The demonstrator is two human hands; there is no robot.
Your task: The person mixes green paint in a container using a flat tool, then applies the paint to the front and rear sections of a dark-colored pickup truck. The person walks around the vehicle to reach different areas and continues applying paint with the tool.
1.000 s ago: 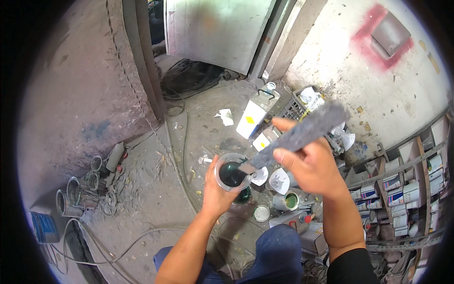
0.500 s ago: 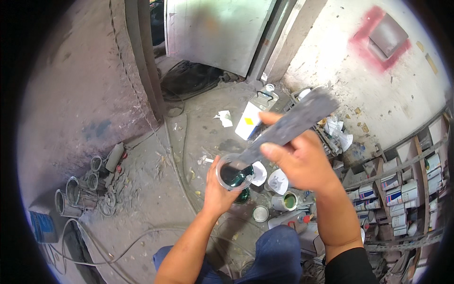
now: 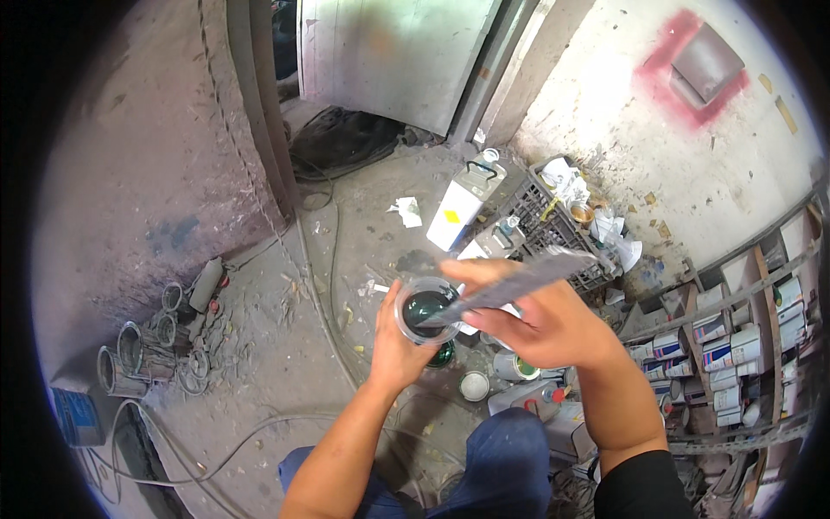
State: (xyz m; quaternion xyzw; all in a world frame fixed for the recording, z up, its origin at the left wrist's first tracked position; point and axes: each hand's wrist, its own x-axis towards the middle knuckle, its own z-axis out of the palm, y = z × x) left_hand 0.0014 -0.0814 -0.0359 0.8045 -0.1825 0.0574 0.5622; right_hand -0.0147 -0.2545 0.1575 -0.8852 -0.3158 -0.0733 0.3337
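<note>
My left hand [image 3: 394, 356] is wrapped round a clear plastic cup [image 3: 403, 304] that holds dark green liquid paint [image 3: 422, 309]. In my right hand [image 3: 558, 327] is a flat, grey, paint-crusted stirring stick [image 3: 529, 282], pinched between thumb and fingers. Its lower end dips into the cup; the upper end slants up to the right. Below the cup, on the floor, a second container of green paint [image 3: 443, 355] is partly covered by my left hand. An open can with green inside [image 3: 524, 368] stands under my right hand, near a small round pale tin [image 3: 474, 386].
A rectangular can with a yellow label [image 3: 451, 214] stands beside a grey crate [image 3: 540, 218] of crumpled paper. Shelves of paint cans [image 3: 731, 353] line the right. Dirty empty cans [image 3: 131, 346] sit by the left wall. A hose [image 3: 251, 421] crosses the floor below a metal door [image 3: 389, 60].
My right hand has lowered the stick's upper end, so the stick lies flatter and the crate behind it shows. My left hand and the cup have barely moved.
</note>
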